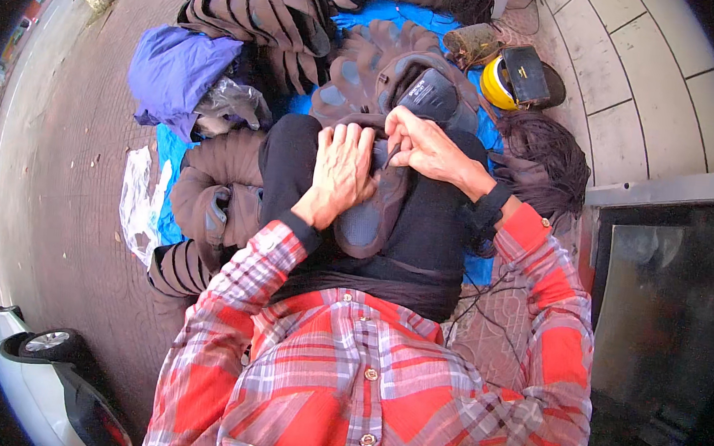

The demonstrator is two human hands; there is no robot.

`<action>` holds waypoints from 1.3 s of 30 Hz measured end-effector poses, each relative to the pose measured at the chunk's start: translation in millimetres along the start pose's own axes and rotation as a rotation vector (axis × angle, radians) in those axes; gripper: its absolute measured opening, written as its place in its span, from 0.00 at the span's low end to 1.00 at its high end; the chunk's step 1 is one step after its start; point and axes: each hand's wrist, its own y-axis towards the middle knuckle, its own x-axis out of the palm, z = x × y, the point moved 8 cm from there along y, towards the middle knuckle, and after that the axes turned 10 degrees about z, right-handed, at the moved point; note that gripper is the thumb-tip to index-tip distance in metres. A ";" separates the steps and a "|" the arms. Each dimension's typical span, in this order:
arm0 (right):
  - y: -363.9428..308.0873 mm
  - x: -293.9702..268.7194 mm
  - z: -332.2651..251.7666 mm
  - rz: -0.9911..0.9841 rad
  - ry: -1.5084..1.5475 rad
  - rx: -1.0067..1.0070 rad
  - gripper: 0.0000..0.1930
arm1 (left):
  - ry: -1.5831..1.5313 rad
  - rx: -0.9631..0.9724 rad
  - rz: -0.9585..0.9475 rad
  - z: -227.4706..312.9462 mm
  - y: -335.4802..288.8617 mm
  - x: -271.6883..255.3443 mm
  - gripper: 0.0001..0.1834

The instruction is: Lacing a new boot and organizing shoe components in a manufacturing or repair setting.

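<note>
A brown shoe upper (362, 229) with a blue-grey mesh patch lies across my black-trousered lap. My left hand (342, 172) lies over it, fingers bent and closed on its edge. On the other side my right hand (432, 147) is closed in a pinch at the dark edge of the same piece. Whether a needle or thread is between those fingertips is too small to tell. Just beyond my knees sits another brown upper with a dark grey insert (431, 95), resting on a fanned heap of brown uppers (361, 62).
Stacked brown uppers (256, 14) stand at the far left, near a purple cloth (172, 74). More lie by my left knee (220, 166). At right are a dark thread bundle (544, 158), a yellow round object (497, 85) and a black case (526, 74). Blue sheeting (477, 270) lies underneath.
</note>
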 end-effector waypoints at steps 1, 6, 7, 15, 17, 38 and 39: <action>1.8 4.0 -2.4 -0.003 0.000 -0.006 0.19 | -0.174 0.012 0.055 0.7 -8.6 -9.5 0.37; 9.3 9.8 -5.0 0.131 -0.204 -0.110 0.13 | -0.395 -0.360 0.233 -28.1 -64.5 -39.8 0.37; 11.5 10.3 -20.3 0.211 -0.336 -0.269 0.12 | -0.444 -0.433 0.165 -40.4 -67.5 -33.6 0.34; 47.5 68.0 -5.4 0.100 -0.343 -0.265 0.14 | -0.165 -0.518 -0.016 -44.3 -45.2 -20.1 0.20; 46.4 71.2 -11.8 0.220 -0.477 -0.306 0.15 | -0.173 -0.567 0.038 -53.2 -51.1 -14.6 0.21; -4.9 85.8 -7.6 0.247 -0.173 -0.335 0.06 | -0.257 -0.585 0.017 -48.2 -65.5 2.7 0.15; 4.3 86.3 -3.3 0.257 -0.203 -0.351 0.06 | -0.096 -0.463 0.019 -40.3 -55.8 2.1 0.13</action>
